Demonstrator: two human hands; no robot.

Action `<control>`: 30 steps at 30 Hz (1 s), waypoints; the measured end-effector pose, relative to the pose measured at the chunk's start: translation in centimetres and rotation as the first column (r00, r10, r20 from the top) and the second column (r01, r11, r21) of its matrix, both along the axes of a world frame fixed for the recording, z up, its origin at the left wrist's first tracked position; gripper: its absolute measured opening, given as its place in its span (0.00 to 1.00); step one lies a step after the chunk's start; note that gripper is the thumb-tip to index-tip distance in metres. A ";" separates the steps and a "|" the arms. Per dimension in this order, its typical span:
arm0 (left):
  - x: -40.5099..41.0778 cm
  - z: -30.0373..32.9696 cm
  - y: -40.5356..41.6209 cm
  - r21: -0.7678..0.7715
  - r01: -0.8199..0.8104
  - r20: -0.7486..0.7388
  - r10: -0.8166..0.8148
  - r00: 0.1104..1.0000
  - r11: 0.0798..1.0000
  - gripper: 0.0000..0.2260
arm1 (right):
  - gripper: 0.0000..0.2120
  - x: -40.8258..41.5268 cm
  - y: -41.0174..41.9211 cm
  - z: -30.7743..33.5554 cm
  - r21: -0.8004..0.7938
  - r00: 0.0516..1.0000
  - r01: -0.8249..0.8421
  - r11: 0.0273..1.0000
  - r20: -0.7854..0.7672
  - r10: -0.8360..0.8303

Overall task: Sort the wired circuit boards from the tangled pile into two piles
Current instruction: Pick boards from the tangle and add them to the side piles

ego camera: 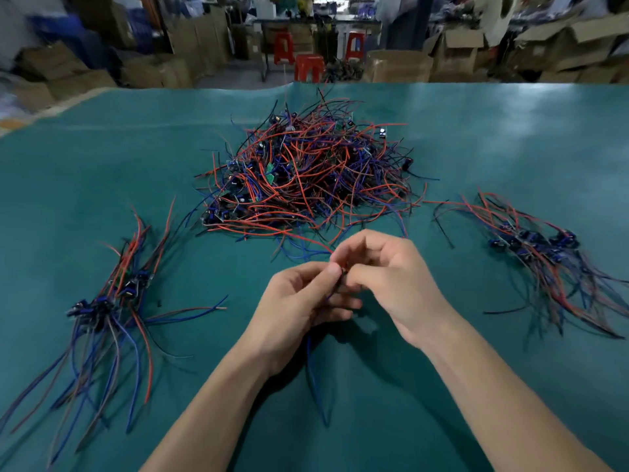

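A tangled pile [306,172] of small circuit boards with red, blue and black wires lies in the middle of the green table. A sorted pile [112,301] lies at the left and another sorted pile [537,247] at the right. Just in front of the tangled pile my left hand [299,301] and my right hand [384,270] meet. Both pinch one wired circuit board [342,270], which is mostly hidden by my fingers. Its blue wires [315,376] hang down toward me, and a red wire runs back to the tangled pile.
A green mat [510,131] covers the table. Beyond the table's far edge stand red stools [308,66] and stacked cardboard boxes [398,66].
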State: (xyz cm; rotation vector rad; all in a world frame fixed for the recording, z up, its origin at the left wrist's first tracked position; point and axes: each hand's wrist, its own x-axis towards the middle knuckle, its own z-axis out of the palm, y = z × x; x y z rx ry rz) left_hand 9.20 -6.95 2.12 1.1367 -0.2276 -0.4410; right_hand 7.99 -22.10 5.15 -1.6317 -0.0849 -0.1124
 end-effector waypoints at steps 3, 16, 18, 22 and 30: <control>-0.1 -0.3 0.1 0.028 -0.008 0.021 0.007 1.000 1.000 0.10 | 0.12 -0.2 0.1 -0.4 0.048 0.999 0.032 0.998 -0.014 -0.032; 0.2 -0.2 0.6 0.109 -0.135 0.077 0.127 0.989 0.985 0.13 | 0.01 0.2 0.0 -0.9 0.153 0.979 0.004 0.988 -0.200 0.027; 0.2 -0.2 0.5 0.151 -0.140 0.113 0.124 0.986 0.979 0.14 | 0.02 0.2 -0.1 -0.9 0.134 0.981 0.042 0.990 -0.193 -0.015; 0.1 -0.1 0.3 0.142 -0.124 0.114 0.108 0.988 0.982 0.10 | 0.04 0.2 -0.1 -0.8 0.227 0.973 0.073 0.971 -0.230 -0.020; 0.0 0.1 0.4 0.184 -0.051 0.043 0.044 0.998 0.982 0.13 | 0.07 1.3 -1.1 -1.7 -0.239 0.889 0.457 0.857 0.144 -0.434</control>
